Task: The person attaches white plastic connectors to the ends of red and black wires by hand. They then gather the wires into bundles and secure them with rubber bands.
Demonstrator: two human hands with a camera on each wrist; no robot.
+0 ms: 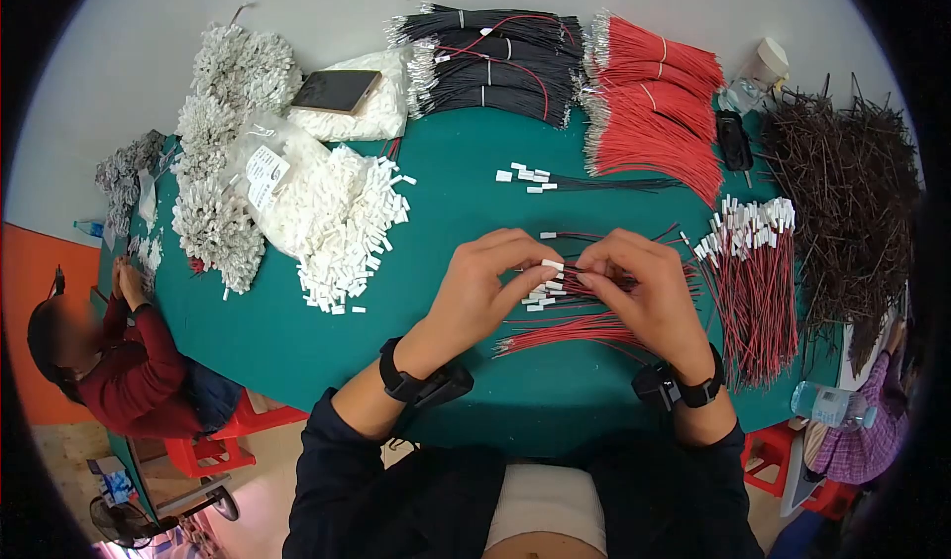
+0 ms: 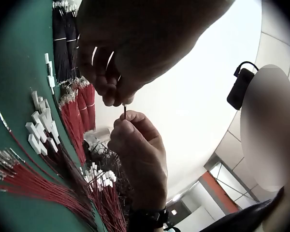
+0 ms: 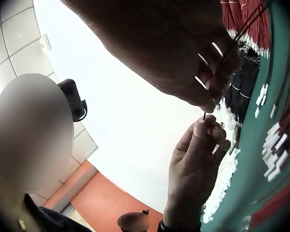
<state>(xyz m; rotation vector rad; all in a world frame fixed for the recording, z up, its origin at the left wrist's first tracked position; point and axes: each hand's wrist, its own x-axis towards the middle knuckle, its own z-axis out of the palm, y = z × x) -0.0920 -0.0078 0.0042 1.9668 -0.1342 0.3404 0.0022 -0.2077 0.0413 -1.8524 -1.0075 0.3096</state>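
Near the front middle of the green table, both hands are held close together. My left hand (image 1: 480,287) pinches a small white connector housing (image 1: 552,265) between thumb and forefinger. Opposite it, my right hand (image 1: 642,280) pinches a thin wire (image 2: 125,112) that bridges the short gap between the fingertips. The wire's tail leaves the right hand on its far side in the right wrist view. Below the hands lie wires with white housings (image 1: 540,300) on their ends. Closer to me is a bundle of red wires (image 1: 565,331) with bare metal terminals.
Loose white housings (image 1: 347,227) spill from a plastic bag (image 1: 267,178) at the left. Black wire bundles (image 1: 495,64) and red wire bundles (image 1: 654,103) lie at the back. Red wires with housings (image 1: 753,292) and a dark wire heap (image 1: 842,193) are at the right. Another person (image 1: 129,361) sits left.
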